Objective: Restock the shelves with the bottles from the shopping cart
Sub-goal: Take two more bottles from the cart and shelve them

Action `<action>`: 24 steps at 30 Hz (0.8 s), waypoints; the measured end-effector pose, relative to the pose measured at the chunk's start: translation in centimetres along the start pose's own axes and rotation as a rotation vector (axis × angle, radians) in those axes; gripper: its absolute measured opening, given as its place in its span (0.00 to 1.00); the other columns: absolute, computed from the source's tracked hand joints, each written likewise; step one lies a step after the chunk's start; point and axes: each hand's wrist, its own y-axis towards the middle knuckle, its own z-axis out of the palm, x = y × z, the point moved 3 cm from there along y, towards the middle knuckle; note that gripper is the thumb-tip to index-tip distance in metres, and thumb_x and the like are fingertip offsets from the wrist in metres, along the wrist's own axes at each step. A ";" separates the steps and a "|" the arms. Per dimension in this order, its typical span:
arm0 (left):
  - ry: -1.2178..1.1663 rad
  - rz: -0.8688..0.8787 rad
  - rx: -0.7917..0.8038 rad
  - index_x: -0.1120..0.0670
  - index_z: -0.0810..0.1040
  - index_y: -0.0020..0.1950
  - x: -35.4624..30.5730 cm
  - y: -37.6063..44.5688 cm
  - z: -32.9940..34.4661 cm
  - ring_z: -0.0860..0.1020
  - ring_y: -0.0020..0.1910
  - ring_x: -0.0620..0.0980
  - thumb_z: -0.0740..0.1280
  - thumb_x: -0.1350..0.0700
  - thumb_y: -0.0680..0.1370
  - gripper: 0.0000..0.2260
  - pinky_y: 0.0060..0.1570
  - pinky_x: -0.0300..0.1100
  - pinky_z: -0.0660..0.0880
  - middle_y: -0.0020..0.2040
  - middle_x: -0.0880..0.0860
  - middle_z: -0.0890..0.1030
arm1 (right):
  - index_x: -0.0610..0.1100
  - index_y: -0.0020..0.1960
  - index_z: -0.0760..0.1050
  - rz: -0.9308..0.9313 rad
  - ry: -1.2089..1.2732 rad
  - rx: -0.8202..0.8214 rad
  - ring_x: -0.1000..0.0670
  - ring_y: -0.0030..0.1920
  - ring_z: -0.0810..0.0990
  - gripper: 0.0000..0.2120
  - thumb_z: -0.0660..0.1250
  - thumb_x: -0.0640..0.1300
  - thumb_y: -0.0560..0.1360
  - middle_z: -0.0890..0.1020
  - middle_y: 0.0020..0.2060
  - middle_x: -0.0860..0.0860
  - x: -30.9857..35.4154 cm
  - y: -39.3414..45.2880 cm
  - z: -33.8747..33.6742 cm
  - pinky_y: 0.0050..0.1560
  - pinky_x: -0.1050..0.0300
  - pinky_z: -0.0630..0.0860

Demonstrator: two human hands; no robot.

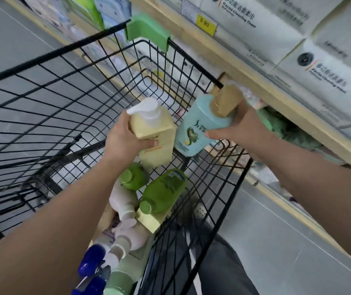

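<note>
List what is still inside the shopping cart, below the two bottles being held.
In the shopping cart lie two green bottles, pink bottles, a pale green one and blue-capped ones, piled at the near end. Anything beneath the pile is covered.

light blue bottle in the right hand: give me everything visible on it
The light blue bottle looks like glossy plastic, rounded, with a tan cap and a green graphic with dark lettering on its front. It is tilted, cap toward the shelf edge, held above the cart in the right hand grip. It sits close beside the cream pump bottle; contact unclear.
</note>
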 end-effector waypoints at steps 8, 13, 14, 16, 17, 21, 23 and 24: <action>-0.409 0.252 -0.004 0.47 0.70 0.54 -11.8 -6.5 -4.2 0.75 0.48 0.37 0.77 0.66 0.59 0.30 0.48 0.34 0.76 0.48 0.41 0.75 | 0.39 0.61 0.68 -0.209 0.506 -0.260 0.50 0.51 0.81 0.44 0.80 0.45 0.49 0.81 0.50 0.48 6.8 -9.4 -5.4 0.47 0.58 0.78; -0.518 0.367 0.079 0.44 0.74 0.45 -18.9 -13.0 -3.7 0.79 0.50 0.47 0.78 0.59 0.52 0.26 0.52 0.44 0.75 0.47 0.45 0.80 | 0.42 0.54 0.75 -0.269 0.762 -0.318 0.43 0.52 0.80 0.38 0.80 0.56 0.48 0.82 0.49 0.45 8.7 -16.6 -10.0 0.53 0.43 0.78; -0.529 0.386 0.097 0.45 0.75 0.44 -19.9 -14.4 -3.2 0.80 0.50 0.49 0.78 0.59 0.52 0.25 0.51 0.46 0.76 0.46 0.46 0.81 | 0.42 0.53 0.76 -0.279 0.783 -0.315 0.43 0.49 0.81 0.39 0.80 0.58 0.47 0.83 0.48 0.45 8.8 -18.0 -10.8 0.50 0.43 0.79; -0.559 0.446 0.152 0.47 0.75 0.43 -22.7 -18.1 -1.4 0.81 0.45 0.50 0.74 0.59 0.55 0.20 0.47 0.48 0.78 0.42 0.46 0.82 | 0.45 0.46 0.80 -0.329 0.801 -0.311 0.48 0.41 0.84 0.33 0.79 0.60 0.45 0.85 0.40 0.48 9.0 -21.9 -13.2 0.40 0.53 0.80; -0.581 0.461 0.186 0.47 0.76 0.42 -23.9 -19.8 -0.2 0.81 0.41 0.48 0.73 0.60 0.55 0.18 0.43 0.46 0.79 0.38 0.45 0.83 | 0.46 0.42 0.82 -0.363 0.798 -0.291 0.49 0.38 0.84 0.29 0.78 0.61 0.46 0.86 0.37 0.49 9.0 -23.9 -14.2 0.36 0.56 0.80; -0.647 0.470 0.362 0.49 0.76 0.38 -27.9 -28.1 5.5 0.81 0.30 0.45 0.73 0.58 0.50 0.18 0.31 0.42 0.79 0.29 0.46 0.82 | 0.47 0.37 0.83 -0.415 0.790 -0.324 0.50 0.34 0.84 0.23 0.75 0.60 0.48 0.85 0.34 0.49 6.9 -32.1 -19.0 0.33 0.59 0.79; -0.678 0.415 0.461 0.51 0.77 0.37 -29.3 -32.5 8.9 0.81 0.29 0.48 0.71 0.55 0.51 0.15 0.31 0.46 0.79 0.30 0.49 0.82 | 0.45 0.40 0.83 -0.397 0.796 -0.367 0.48 0.35 0.84 0.29 0.78 0.60 0.44 0.85 0.36 0.47 4.8 -36.3 -22.2 0.33 0.58 0.79; -0.686 0.390 0.497 0.52 0.77 0.37 -29.9 -34.8 11.0 0.81 0.29 0.49 0.71 0.55 0.52 0.15 0.30 0.46 0.79 0.30 0.50 0.82 | 0.44 0.42 0.82 -0.387 0.787 -0.391 0.47 0.36 0.84 0.33 0.78 0.61 0.42 0.85 0.37 0.46 3.5 -38.9 -23.9 0.33 0.57 0.79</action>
